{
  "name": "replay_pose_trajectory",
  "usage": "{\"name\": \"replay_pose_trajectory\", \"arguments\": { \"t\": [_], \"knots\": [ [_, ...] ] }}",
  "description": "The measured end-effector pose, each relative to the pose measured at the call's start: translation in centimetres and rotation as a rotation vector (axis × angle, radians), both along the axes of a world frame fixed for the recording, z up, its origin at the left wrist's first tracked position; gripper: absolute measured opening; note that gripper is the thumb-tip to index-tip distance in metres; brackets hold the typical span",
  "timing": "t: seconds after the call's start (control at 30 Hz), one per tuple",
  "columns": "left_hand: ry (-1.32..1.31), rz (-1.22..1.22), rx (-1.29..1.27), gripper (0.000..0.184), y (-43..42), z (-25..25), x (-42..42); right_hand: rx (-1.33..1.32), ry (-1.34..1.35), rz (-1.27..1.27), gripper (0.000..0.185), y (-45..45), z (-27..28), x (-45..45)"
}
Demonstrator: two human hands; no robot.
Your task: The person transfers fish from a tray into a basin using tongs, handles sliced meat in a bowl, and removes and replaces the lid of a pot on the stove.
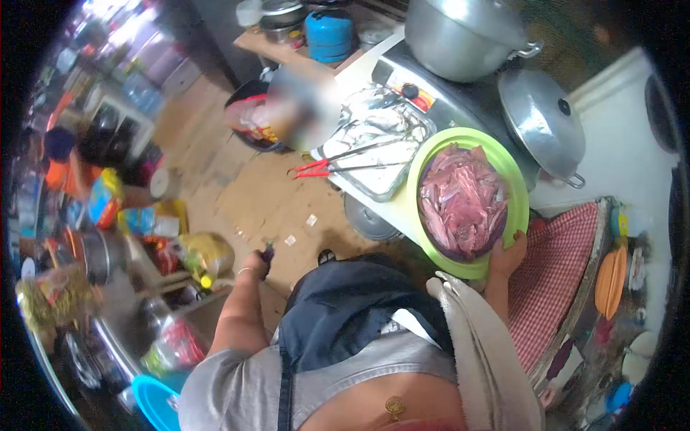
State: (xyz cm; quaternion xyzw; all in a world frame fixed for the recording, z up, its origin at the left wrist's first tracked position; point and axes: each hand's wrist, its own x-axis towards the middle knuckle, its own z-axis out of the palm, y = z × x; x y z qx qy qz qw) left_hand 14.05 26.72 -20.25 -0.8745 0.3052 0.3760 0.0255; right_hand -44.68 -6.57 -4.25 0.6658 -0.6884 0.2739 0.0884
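My right hand (509,255) grips the near rim of a lime-green basin (519,179) at the front of the white counter. Raw, pinkish-red meat or fish pieces (463,197) are heaped in it, inside a darker inner bowl or lining. My left hand (257,264) hangs low at my left side, its fingers closed around a small dark thing I cannot make out. Touching the basin's left side is a foil-lined tray (381,133) of silvery fish. Red-handled tongs (313,169) lie across that tray, their handles past its edge.
A large metal pot (460,36) stands on the stove (413,90), with a domed lidded pan (543,122) beside it. Behind, a blue gas canister (329,37) sits on a wooden shelf. Bags and bottles crowd the left. A black tub (251,140) rests on the floor; another person (65,161) is at far left.
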Motion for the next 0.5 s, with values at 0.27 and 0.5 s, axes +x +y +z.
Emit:
{"name": "replay_pose_trajectory", "arguments": {
  "t": [0.27, 0.5],
  "knots": [
    [-0.038, 0.505, -0.296, 0.046, -2.8, 2.5, 5.9, 0.129, -0.235, -0.069, 0.046, -0.8, -2.8, -2.0],
    [-0.024, 0.96, -0.701, 0.027, -5.9, 0.9, 12.1, 0.104, -0.441, -0.199, 0.043, 0.4, 1.4, 1.2]
  ]
}}
